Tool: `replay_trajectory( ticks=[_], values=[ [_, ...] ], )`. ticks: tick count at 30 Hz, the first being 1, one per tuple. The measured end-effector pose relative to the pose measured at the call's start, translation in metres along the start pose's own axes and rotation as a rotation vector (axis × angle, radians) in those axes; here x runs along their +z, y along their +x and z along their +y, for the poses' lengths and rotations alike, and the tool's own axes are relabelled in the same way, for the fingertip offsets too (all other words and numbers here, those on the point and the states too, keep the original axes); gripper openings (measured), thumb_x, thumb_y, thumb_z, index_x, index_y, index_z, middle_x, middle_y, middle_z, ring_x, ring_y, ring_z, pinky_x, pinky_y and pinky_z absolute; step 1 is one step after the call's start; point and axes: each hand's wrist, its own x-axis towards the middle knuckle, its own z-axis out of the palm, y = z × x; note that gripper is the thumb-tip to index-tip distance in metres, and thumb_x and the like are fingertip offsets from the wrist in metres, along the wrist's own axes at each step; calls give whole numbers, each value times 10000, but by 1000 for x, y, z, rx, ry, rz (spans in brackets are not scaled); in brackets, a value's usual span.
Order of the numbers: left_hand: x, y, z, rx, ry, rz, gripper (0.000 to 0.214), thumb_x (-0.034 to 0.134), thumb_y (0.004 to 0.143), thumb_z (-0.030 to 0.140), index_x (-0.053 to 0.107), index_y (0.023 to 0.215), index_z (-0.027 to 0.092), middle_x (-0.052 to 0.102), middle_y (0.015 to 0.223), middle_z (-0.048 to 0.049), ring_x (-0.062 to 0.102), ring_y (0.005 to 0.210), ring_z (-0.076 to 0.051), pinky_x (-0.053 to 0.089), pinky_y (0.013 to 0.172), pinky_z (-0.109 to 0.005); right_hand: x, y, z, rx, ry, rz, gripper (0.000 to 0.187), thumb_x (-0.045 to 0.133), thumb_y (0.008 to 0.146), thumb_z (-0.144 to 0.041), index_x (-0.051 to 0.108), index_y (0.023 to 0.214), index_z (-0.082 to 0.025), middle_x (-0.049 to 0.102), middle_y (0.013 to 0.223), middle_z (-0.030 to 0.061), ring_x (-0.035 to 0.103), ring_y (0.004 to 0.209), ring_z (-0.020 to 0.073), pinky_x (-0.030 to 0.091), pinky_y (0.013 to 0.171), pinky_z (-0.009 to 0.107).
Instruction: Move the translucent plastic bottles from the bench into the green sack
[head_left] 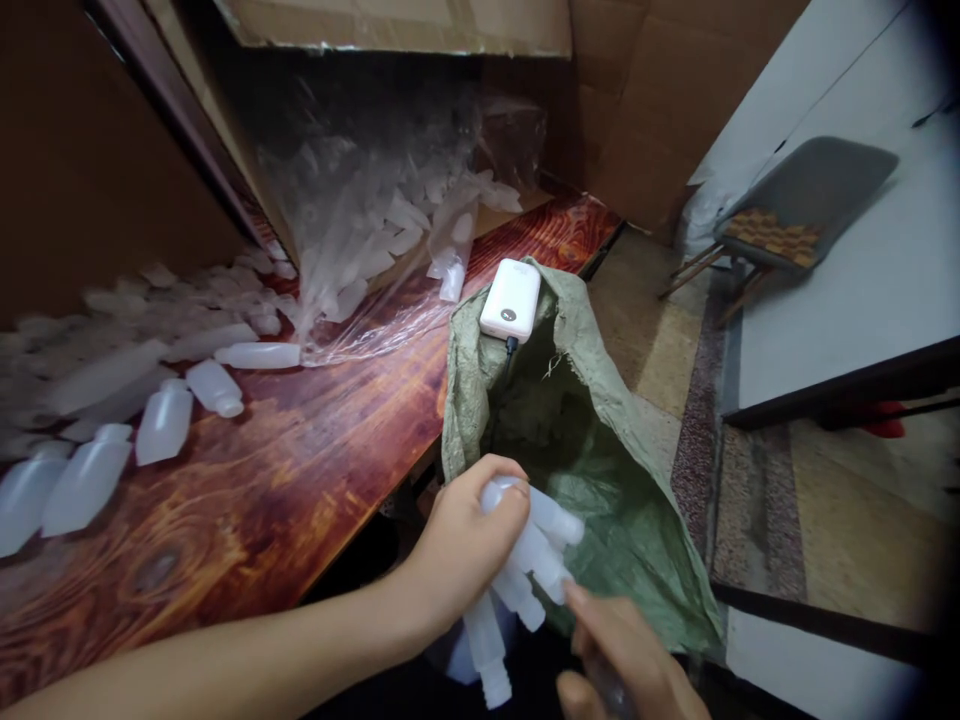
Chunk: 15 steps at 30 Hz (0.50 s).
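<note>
My left hand (461,545) is closed around a bunch of small white plastic bottles (529,560), held over the open mouth of a green woven sack (600,470). My right hand (626,665) sits low at the frame's bottom edge, its fingertips touching the necks of those bottles; its fingers are partly cut off. Several more white bottles (161,420) lie scattered on the reddish wooden table (300,470) to the left.
A clear plastic bag (375,230) holding more bottles lies at the back of the table. A white power bank (511,298) with a cable rests on the sack's upper rim. Cardboard boxes (660,100) stand behind. A grey chair (795,215) is at the right.
</note>
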Motion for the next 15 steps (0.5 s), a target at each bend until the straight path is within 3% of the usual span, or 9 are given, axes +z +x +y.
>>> replay_trajectory(
  ticks=[3,6,10,13,15],
  values=[
    [-2,-1,1,27,-2,-6,161,533,850,320,622,929,211,552,717,40,483,634,-113,385,590,-197,-8,4,4,-160,-28,-214,319,411,1019,-412,559,1188,-185,581,645,-14,581,536,103,473,539,191],
    [-3,-2,0,67,13,-28,165,520,851,317,623,928,212,555,732,40,489,651,-118,382,593,-202,-15,5,1,-169,-59,-187,350,412,1015,-415,533,1230,-166,588,667,-5,599,559,116,489,563,212],
    [-4,-2,-3,81,49,-19,158,532,833,323,624,886,206,550,720,42,490,664,-122,375,594,-204,-21,3,-6,-106,-74,-309,385,369,1024,-424,502,1295,-186,564,660,-16,588,540,120,466,519,216],
    [-3,-3,-4,97,55,-45,163,540,820,324,627,887,205,554,719,40,491,665,-124,364,576,-203,-27,2,-12,-67,-103,-253,446,357,1016,-475,477,1323,-174,535,626,-33,571,506,121,458,497,217],
    [-3,-5,-3,99,46,-58,156,533,815,307,622,889,202,551,710,40,491,658,-124,357,570,-202,-32,2,-17,-57,-144,-267,382,385,1016,-441,524,1264,-185,554,623,-39,579,495,114,461,492,206]
  ],
)
